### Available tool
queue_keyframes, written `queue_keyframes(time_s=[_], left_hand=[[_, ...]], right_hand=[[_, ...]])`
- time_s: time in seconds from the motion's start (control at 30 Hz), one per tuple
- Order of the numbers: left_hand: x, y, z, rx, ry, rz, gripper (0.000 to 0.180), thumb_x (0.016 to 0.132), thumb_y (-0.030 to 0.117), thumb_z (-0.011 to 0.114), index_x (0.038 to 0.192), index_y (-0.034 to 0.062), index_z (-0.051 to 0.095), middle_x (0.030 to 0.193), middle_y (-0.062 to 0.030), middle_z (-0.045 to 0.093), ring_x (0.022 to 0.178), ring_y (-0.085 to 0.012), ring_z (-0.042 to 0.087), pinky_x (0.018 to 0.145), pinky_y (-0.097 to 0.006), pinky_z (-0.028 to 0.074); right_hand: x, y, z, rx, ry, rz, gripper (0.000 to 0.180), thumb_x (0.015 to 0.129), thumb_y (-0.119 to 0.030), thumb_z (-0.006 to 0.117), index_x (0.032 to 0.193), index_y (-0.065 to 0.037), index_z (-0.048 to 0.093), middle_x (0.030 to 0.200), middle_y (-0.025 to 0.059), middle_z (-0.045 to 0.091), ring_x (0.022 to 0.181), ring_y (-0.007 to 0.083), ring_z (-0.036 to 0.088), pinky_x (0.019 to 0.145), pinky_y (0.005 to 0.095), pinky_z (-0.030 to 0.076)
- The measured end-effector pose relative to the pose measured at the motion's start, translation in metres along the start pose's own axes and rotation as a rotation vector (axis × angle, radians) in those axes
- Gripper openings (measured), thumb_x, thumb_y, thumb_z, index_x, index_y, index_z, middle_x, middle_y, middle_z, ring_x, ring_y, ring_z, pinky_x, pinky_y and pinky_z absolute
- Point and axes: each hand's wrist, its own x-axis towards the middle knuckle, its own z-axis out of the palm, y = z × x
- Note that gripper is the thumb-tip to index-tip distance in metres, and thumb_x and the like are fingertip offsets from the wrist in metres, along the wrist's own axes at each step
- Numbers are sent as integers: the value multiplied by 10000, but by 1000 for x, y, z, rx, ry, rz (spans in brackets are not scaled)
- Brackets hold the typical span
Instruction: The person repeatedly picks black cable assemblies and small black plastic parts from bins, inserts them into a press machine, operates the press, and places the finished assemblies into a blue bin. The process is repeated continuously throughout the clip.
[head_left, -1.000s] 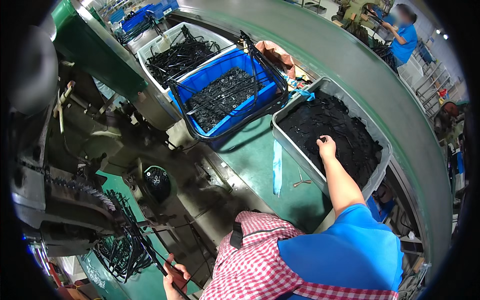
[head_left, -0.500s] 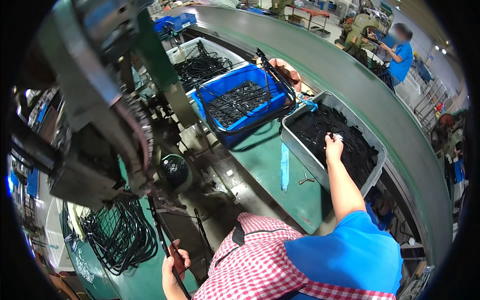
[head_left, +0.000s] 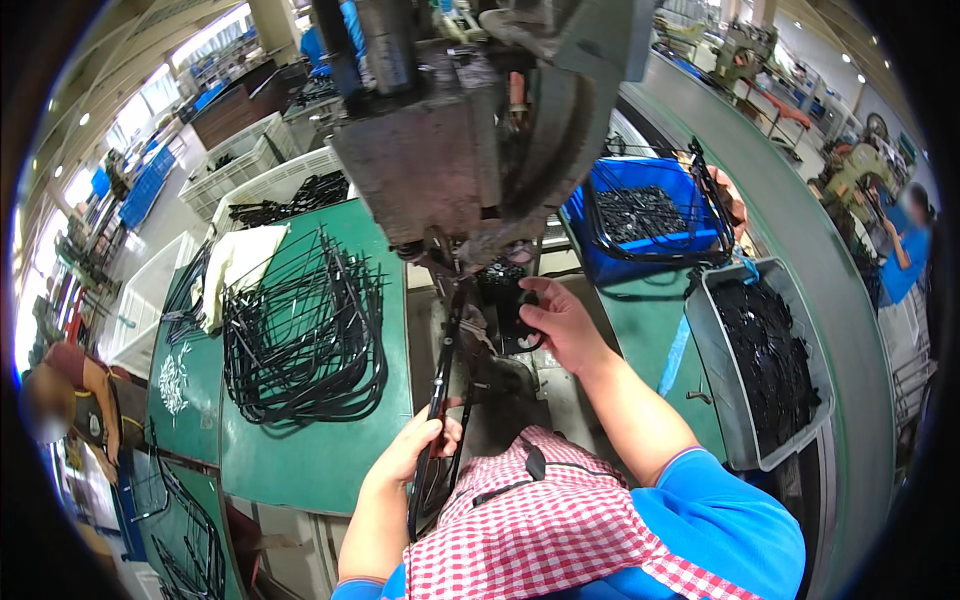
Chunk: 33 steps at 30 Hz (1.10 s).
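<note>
Black bar (head_left: 442,385): one, slim, glossy, slanting from the left hand (head_left: 428,440) up to below the machine head (head_left: 415,165).
Left fingers: wrapped around that bar.
Right hand (head_left: 562,325): fingers pinching one small dark piece (head_left: 527,299), just right of the bar.
Machine head: one, blocky, scuffed metal.
Wire frames (head_left: 305,345): a round-cornered stack, too overlapped to count, on the smooth green bench (head_left: 295,468).
Plastic bins, right: two; a blue bin (head_left: 615,268) holding small dark parts (head_left: 645,213), a grey bin (head_left: 733,415) heaped with black strips (head_left: 775,350).
Apron (head_left: 500,515): one, red-and-white checked cloth.
</note>
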Motion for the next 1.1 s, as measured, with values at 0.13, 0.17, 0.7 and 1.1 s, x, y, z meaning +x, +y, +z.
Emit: queue_keyframes(time_s=[0.13,0.17,0.7,1.1], left_hand=[[2,-5,-7,14,-30,31,626,893,356,561,1353,-9,345,910,-52,582,720,-110,517,664,-237,409],[4,-6,-7,28,-39,39,628,894,359,558,1353,-12,343,908,-51,578,722,-107,515,666,-233,407],[11,-6,-10,11,-94,34,639,887,327,550,1349,-46,312,889,-66,545,725,-107,499,686,-230,413],[9,-6,-3,11,-52,30,691,872,365,570,1361,-46,306,891,-41,523,704,-102,451,661,-226,386]], right_hand=[[-1,3,24,119,-82,129,259,833,8,575,1089,-19,597,823,53,616,592,88,549,482,205,450],[-1,2,22,110,-85,166,257,826,18,566,1077,-13,605,833,67,617,601,98,556,485,215,461],[-21,-15,11,-725,-603,-429,94,836,-92,660,870,-4,670,819,53,586,599,120,577,618,237,468],[57,-5,17,-272,-48,116,248,854,-143,669,1072,-87,564,897,-11,545,628,34,398,504,195,318]])
